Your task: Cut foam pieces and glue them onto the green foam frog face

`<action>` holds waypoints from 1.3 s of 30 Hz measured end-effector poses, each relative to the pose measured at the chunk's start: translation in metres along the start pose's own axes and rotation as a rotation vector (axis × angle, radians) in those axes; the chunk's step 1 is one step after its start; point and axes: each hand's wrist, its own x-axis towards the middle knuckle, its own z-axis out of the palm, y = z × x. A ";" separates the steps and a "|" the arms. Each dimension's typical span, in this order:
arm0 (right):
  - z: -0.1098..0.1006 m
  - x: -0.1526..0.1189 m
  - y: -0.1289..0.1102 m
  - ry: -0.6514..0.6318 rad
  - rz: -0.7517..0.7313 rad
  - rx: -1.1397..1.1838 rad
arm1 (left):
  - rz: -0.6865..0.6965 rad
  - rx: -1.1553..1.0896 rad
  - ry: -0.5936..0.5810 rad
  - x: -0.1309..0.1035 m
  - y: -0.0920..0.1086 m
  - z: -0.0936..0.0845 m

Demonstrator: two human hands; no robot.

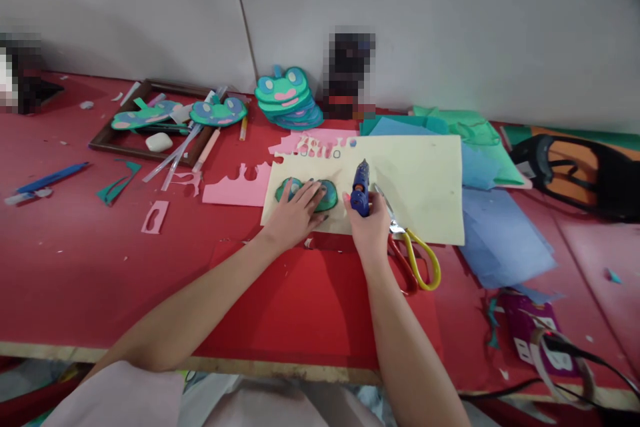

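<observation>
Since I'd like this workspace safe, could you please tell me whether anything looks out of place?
Clear sticks jut askew over the edge of the brown frame rather than lying inside; scissors sit awkwardly close to the right hand holding the blue glue gun.

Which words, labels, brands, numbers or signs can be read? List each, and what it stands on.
None can be read.
Purple, white-patched, flat rectangular box: any print is too blurred to read.
Dark-blue, pistol-shaped plastic glue gun: no readable marking.
Dark, upright rectangular object by the smooth grey wall: pixelated, so nothing readable.
</observation>
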 end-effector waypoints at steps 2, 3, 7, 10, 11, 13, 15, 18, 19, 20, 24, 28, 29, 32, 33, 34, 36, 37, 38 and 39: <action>0.000 0.000 0.001 0.003 -0.003 -0.005 | 0.007 -0.015 -0.020 0.000 0.000 0.002; 0.000 0.000 0.001 0.000 0.001 -0.004 | 0.014 -0.019 -0.038 0.000 0.000 0.002; 0.000 -0.001 0.000 -0.008 0.002 -0.003 | 0.013 -0.041 -0.091 0.000 0.001 0.000; 0.000 -0.001 -0.001 -0.017 0.003 -0.002 | -0.008 -0.082 -0.095 0.001 0.001 -0.005; 0.000 -0.001 -0.002 -0.020 0.005 -0.002 | -0.019 -0.100 -0.094 0.002 0.001 -0.006; -0.001 -0.001 -0.002 -0.023 0.006 -0.005 | -0.039 -0.137 -0.089 0.002 -0.001 -0.008; -0.001 -0.001 -0.002 -0.025 -0.005 -0.011 | -0.049 -0.163 -0.082 0.003 -0.002 -0.009; -0.001 -0.001 -0.004 -0.029 -0.024 -0.023 | -0.049 -0.170 -0.073 0.003 -0.003 -0.009; -0.001 -0.001 -0.004 -0.028 -0.031 -0.028 | -0.047 -0.168 -0.069 0.003 -0.003 -0.008; -0.001 -0.002 -0.005 -0.027 -0.040 -0.033 | -0.041 -0.164 -0.065 0.002 -0.003 -0.007; -0.002 -0.003 -0.008 -0.016 -0.090 -0.062 | -0.004 -0.145 -0.055 0.000 -0.006 -0.004; -0.002 -0.004 -0.008 -0.020 -0.093 -0.063 | -0.010 -0.109 -0.043 0.000 -0.005 -0.003; -0.001 -0.004 -0.009 -0.021 -0.090 -0.064 | -0.014 -0.100 -0.040 0.000 -0.004 -0.003; -0.001 -0.005 -0.009 -0.027 -0.082 -0.070 | -0.039 -0.083 -0.030 0.002 0.000 -0.003; -0.001 -0.005 -0.009 -0.032 -0.079 -0.068 | -0.047 -0.081 -0.024 0.002 0.001 -0.003; -0.001 -0.005 -0.009 -0.039 -0.078 -0.064 | -0.055 -0.080 -0.016 0.002 0.002 -0.003; 0.000 -0.006 -0.009 -0.050 -0.078 -0.055 | -0.071 -0.080 0.010 0.002 0.002 -0.002; 0.000 -0.006 -0.009 -0.050 -0.080 -0.054 | -0.079 -0.080 0.024 0.002 0.002 -0.001; 0.000 -0.006 -0.009 -0.049 -0.085 -0.056 | -0.084 -0.082 0.034 0.002 0.001 -0.001; 0.000 -0.006 -0.010 -0.047 -0.091 -0.060 | -0.085 -0.084 0.040 0.001 0.000 0.000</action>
